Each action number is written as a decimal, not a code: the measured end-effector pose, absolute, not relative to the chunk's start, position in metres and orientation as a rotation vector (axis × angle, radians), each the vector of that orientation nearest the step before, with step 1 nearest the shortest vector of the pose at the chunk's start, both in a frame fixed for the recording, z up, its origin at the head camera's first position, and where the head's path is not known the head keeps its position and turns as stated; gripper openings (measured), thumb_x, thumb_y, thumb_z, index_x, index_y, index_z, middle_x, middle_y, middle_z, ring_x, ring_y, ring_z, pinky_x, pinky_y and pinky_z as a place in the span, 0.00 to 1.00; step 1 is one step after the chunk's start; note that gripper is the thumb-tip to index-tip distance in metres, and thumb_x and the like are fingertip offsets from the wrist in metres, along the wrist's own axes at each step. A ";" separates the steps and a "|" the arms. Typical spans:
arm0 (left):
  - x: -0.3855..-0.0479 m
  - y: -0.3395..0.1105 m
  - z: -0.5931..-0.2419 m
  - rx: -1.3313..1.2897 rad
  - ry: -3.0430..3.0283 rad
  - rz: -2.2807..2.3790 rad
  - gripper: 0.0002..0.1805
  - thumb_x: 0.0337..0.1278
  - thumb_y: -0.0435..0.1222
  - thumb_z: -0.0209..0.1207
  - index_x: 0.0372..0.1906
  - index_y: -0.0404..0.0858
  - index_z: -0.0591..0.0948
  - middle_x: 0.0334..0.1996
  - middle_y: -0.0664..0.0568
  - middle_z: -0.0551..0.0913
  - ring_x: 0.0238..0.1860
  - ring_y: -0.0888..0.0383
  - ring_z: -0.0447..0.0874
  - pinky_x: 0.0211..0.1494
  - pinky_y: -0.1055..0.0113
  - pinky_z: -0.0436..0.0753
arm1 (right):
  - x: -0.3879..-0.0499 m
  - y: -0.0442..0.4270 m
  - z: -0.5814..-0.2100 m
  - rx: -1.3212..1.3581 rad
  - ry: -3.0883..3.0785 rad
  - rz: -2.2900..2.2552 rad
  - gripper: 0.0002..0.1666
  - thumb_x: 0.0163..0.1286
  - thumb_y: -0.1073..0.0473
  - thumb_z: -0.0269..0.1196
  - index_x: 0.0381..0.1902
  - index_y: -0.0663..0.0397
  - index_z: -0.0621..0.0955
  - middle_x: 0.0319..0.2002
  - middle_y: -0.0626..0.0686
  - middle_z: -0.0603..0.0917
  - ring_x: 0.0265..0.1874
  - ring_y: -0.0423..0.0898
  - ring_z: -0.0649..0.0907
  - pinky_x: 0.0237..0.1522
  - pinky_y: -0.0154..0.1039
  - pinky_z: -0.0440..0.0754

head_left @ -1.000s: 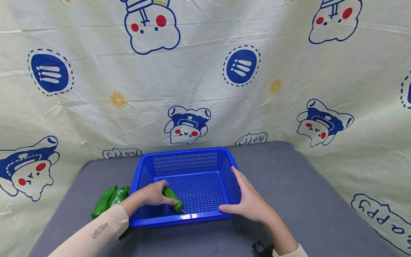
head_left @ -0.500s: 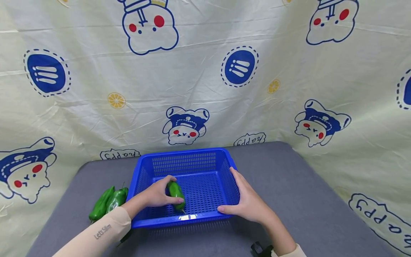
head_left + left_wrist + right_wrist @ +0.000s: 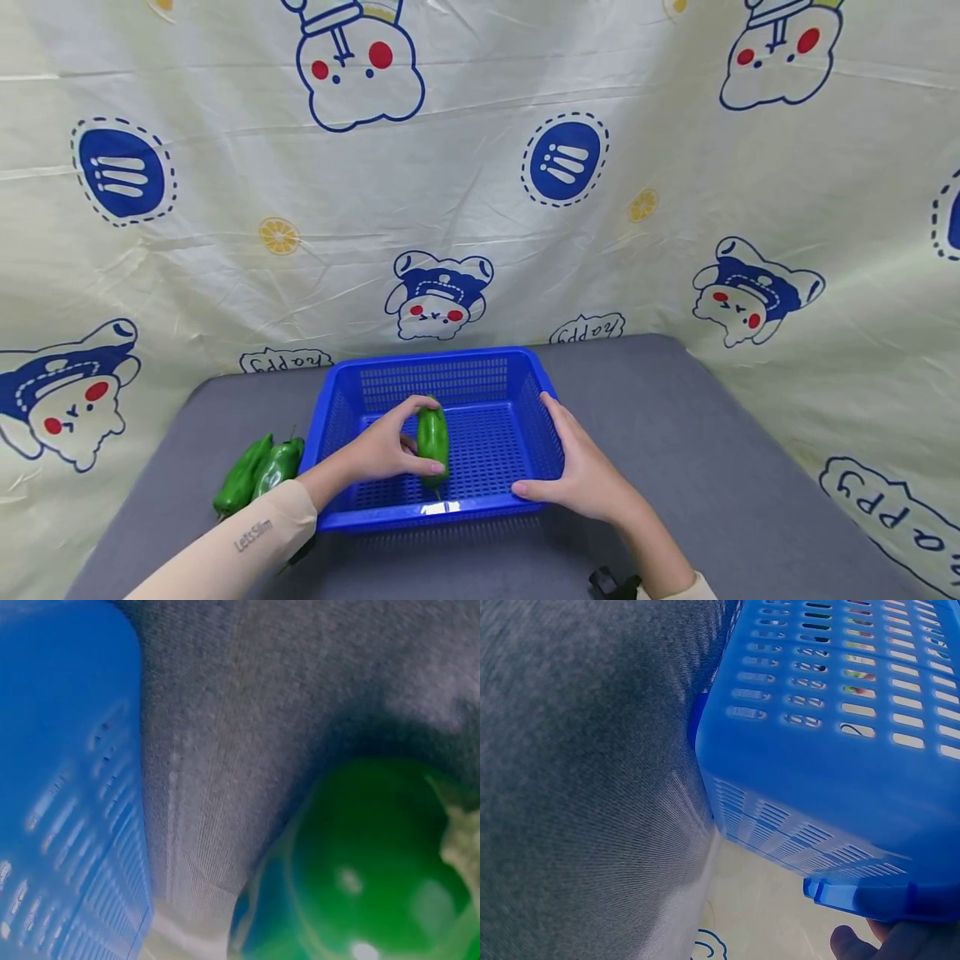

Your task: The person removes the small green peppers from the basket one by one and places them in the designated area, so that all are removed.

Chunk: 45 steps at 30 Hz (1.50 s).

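Observation:
My left hand (image 3: 386,446) is inside the blue plastic basket (image 3: 427,521), with thumb and fingers gripping a long green pepper (image 3: 432,437). That pepper lies lengthwise, its stem toward the basket's front wall. At the basket's front right corner, my right hand (image 3: 592,471) holds the rim, thumb on the front and fingers along the right side. In the right wrist view, fingertips (image 3: 847,945) show below the basket's rim (image 3: 877,896). Left of the basket, green peppers (image 3: 243,479) lie on the table; one glossy pepper (image 3: 375,862) fills the lower right of the left wrist view.
A grey cloth (image 3: 637,417) covers the table under the basket. Behind it hangs a pale curtain (image 3: 480,192) with printed cartoon bears. Something dark green (image 3: 302,552) is partly hidden under the left sleeve (image 3: 262,533). A black device (image 3: 611,583) sits at the right wrist.
My left hand has carried the pepper rightward toward the basket's middle and turned it straighter, front to back. The right hand and the basket have stayed in place.

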<state>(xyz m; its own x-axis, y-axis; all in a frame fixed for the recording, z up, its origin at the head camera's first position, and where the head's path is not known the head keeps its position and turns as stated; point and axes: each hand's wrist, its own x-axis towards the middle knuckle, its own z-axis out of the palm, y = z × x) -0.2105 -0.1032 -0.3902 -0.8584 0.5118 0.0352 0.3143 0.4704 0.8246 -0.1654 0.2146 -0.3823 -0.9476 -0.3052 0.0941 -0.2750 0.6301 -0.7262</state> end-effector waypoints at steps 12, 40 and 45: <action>-0.213 -0.100 -0.390 0.700 2.527 1.392 0.46 0.41 0.35 0.78 0.68 0.43 0.65 0.65 0.38 0.67 0.39 0.52 0.82 0.39 0.63 0.86 | -0.167 0.216 -0.384 -0.510 2.814 -1.244 0.73 0.49 0.33 0.74 0.81 0.42 0.44 0.80 0.55 0.47 0.78 0.63 0.53 0.66 0.74 0.59; -0.208 -0.141 -0.356 0.586 2.378 1.740 0.50 0.48 0.34 0.74 0.74 0.54 0.59 0.60 0.35 0.72 0.47 0.49 0.85 0.46 0.59 0.87 | -0.166 0.217 -0.381 -0.515 2.792 -1.266 0.73 0.49 0.34 0.75 0.81 0.42 0.44 0.80 0.55 0.48 0.78 0.63 0.53 0.67 0.73 0.60; -0.202 -0.159 -0.342 0.563 2.362 1.816 0.51 0.46 0.31 0.74 0.74 0.54 0.58 0.61 0.34 0.71 0.48 0.46 0.85 0.46 0.59 0.87 | -0.166 0.217 -0.382 -0.516 2.797 -1.253 0.73 0.50 0.33 0.75 0.81 0.42 0.44 0.80 0.55 0.48 0.78 0.63 0.53 0.66 0.74 0.60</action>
